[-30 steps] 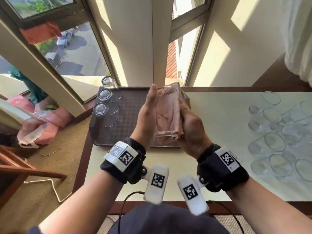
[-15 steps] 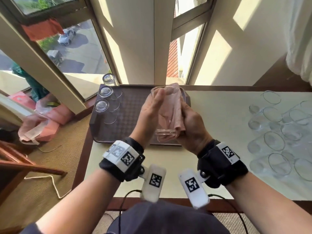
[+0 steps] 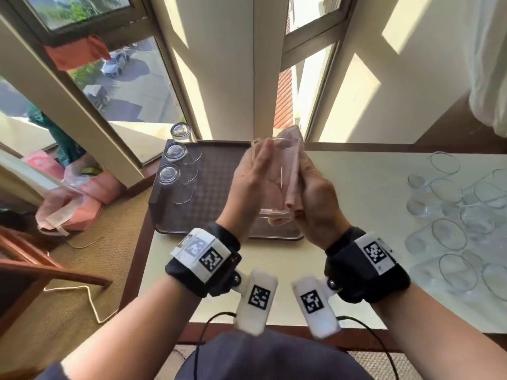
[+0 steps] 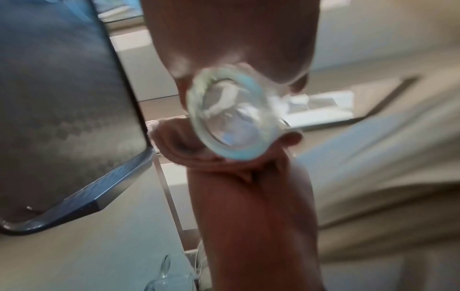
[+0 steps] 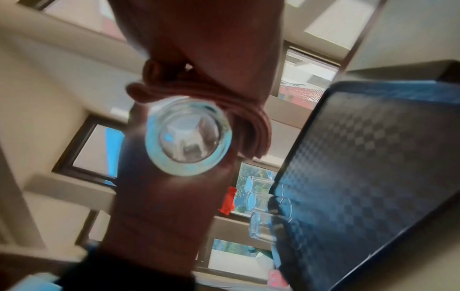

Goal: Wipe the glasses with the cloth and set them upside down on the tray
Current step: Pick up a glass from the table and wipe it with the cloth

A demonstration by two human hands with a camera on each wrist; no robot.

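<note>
Head view shows a clear glass held up over the near right part of the dark tray, between both hands, its thick base toward the person and its open mouth pointing away toward the window. On its left side the left hand lies along the wall with the fingers straight and together, pressing flat against the glass rather than curling round it. On the other side the right hand clamps a folded pink cloth against the glass; its fingers are hidden behind the cloth, so exactly how they lie cannot be told, though the cloth is plainly gripped.

Left wrist view is blurred, yet the round base of the glass shows end-on, with bunched cloth just below it and the tray to the left. Right wrist view gives the same base with cloth folds wrapped beside it – touching the wall of the glass.

Three glasses stand upside down in a row along the tray's left edge, one behind another. On the pale worktop, well apart to the right, a cluster of other glasses lies waiting, mouths toward the camera
</note>
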